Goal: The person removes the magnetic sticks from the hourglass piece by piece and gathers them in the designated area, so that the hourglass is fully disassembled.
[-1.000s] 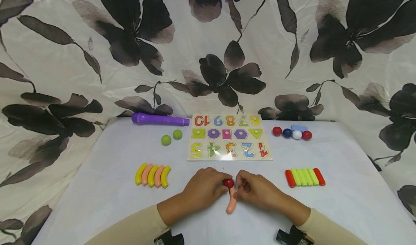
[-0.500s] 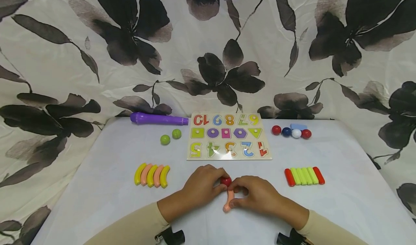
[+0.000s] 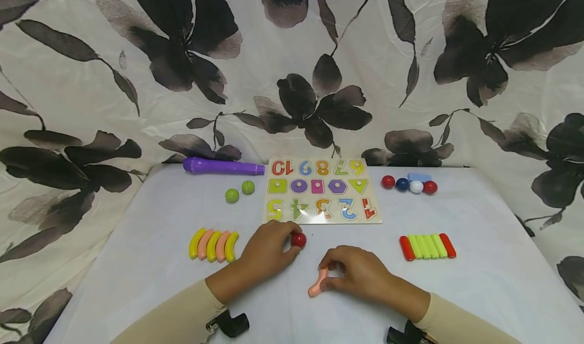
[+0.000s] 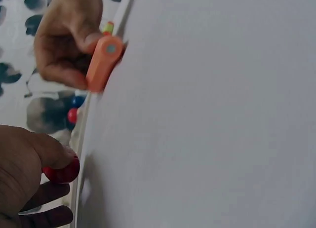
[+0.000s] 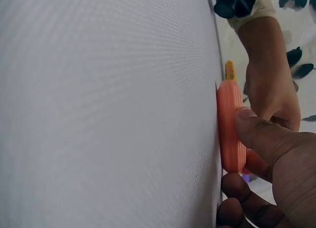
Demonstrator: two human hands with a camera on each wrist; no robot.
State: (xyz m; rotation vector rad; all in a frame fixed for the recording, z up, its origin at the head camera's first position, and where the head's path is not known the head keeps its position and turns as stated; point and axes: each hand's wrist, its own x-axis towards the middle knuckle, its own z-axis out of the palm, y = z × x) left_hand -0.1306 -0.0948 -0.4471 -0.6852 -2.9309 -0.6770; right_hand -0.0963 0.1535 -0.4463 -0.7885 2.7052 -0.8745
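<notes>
My left hand pinches a shiny red ball between thumb and fingers, just in front of the number board. The left wrist view shows that red ball low at the left. To the right and nearer the front edge, my right hand pinches a peach-orange curved magnetic stick between thumb and fingers. A grey round spot marks the stick's end in the left wrist view. Seen from the right wrist, the stick has ridged sides and lies close to the tabletop. Ball and stick are apart.
A wooden number-and-shape board lies at the back. Yellow and peach curved sticks stand in a row left; red and lime straight sticks lie right. Green balls, a purple microphone-shaped toy and coloured balls sit behind.
My left hand has moved left and away with the red ball, which has parted from the stick's end. The right hand has taken hold of the stick and shifted it slightly left.
</notes>
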